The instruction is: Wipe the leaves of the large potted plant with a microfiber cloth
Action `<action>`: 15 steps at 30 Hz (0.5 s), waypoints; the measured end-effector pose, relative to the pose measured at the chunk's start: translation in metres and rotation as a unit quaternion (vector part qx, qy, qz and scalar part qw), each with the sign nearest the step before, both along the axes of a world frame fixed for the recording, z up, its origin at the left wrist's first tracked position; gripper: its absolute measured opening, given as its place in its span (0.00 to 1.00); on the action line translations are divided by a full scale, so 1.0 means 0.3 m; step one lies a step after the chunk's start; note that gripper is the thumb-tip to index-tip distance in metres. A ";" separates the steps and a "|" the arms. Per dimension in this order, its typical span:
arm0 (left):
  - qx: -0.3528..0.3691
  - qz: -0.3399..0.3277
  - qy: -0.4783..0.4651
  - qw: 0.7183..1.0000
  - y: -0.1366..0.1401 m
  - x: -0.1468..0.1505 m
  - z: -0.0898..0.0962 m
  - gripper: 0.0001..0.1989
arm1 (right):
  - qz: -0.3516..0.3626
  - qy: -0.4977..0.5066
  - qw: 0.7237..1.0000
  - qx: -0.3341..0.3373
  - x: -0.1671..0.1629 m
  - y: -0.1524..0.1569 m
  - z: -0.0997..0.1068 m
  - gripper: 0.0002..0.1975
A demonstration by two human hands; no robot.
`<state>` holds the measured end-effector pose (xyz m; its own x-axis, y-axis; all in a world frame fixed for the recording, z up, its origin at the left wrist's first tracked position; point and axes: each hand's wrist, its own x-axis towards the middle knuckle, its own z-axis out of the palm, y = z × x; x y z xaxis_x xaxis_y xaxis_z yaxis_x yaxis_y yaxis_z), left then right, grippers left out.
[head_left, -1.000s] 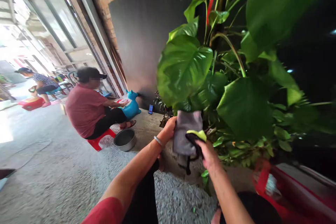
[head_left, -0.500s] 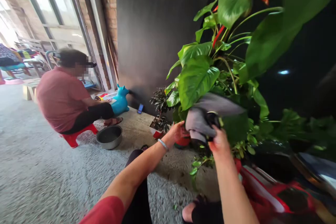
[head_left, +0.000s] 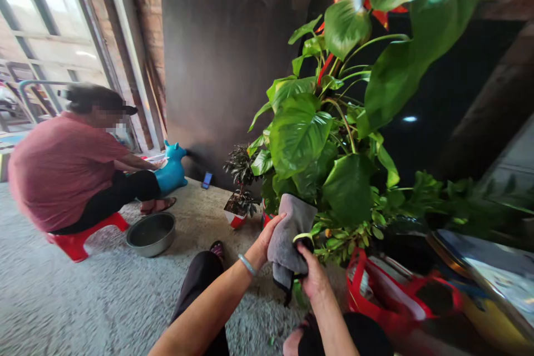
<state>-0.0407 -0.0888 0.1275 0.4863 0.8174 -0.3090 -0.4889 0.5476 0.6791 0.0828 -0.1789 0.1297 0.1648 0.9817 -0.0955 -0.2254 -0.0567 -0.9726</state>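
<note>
A grey cloth with dark edging hangs folded between my hands, just in front of the big leafy potted plant. My left hand, with a pale bangle at its wrist, is closed on the cloth's left side. On the other side, my right hand grips a small black thing with a yellow-green rim, which lies against the cloth. Its kind is hard to make out, since my fingers and the cloth cover part of it. Broad green leaves rise right behind the cloth.
To the left, a person sits on a red stool by a blue animal-shaped toy. A grey basin stands on the concrete floor. A small potted plant, a phone and a red bag are nearby.
Both hands have come down and left with the cloth, away from the leaves. The cloth, spread and blurred before, now hangs folded. The view has shifted to the right.
</note>
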 end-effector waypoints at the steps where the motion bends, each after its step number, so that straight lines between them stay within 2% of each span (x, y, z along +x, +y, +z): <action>1: 0.010 -0.021 0.008 1.000 -0.010 0.009 -0.019 0.15 | -0.014 0.025 0.999 -0.023 0.005 -0.023 0.000 0.15; 2: 0.019 -0.038 0.016 0.999 -0.018 0.019 -0.038 0.14 | -0.039 0.042 0.997 -0.044 0.017 -0.047 0.003 0.15; 4: 0.034 -0.049 0.038 0.998 -0.025 0.042 -0.072 0.11 | -0.093 0.014 0.994 -0.056 0.068 -0.091 0.025 0.16; 7: 0.052 -0.065 0.039 0.996 -0.008 0.084 -0.087 0.10 | -0.200 -0.061 0.978 -0.005 0.216 -0.129 0.121 0.15; 9: 0.063 -0.085 0.018 0.994 0.028 0.131 -0.061 0.12 | -0.256 -0.083 0.962 0.055 0.334 -0.118 0.227 0.14; 12: 0.085 -0.085 0.020 0.993 0.111 0.250 0.020 0.13 | -0.288 -0.064 0.946 0.132 0.455 -0.037 0.396 0.15; 14: 0.111 -0.056 0.050 0.991 0.171 0.349 0.077 0.10 | -0.299 -0.033 0.940 0.164 0.466 0.036 0.461 0.20; 15: 0.124 -0.035 0.058 0.990 0.198 0.395 0.100 0.08 | -0.297 -0.013 0.941 0.161 0.452 0.062 0.465 0.20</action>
<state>0.0779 -0.0295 0.1574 0.5180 0.8402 -0.1609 -0.3655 0.3874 0.8464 0.2184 -0.1603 0.2693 0.6922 0.6930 0.2018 -0.1012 0.3701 -0.9235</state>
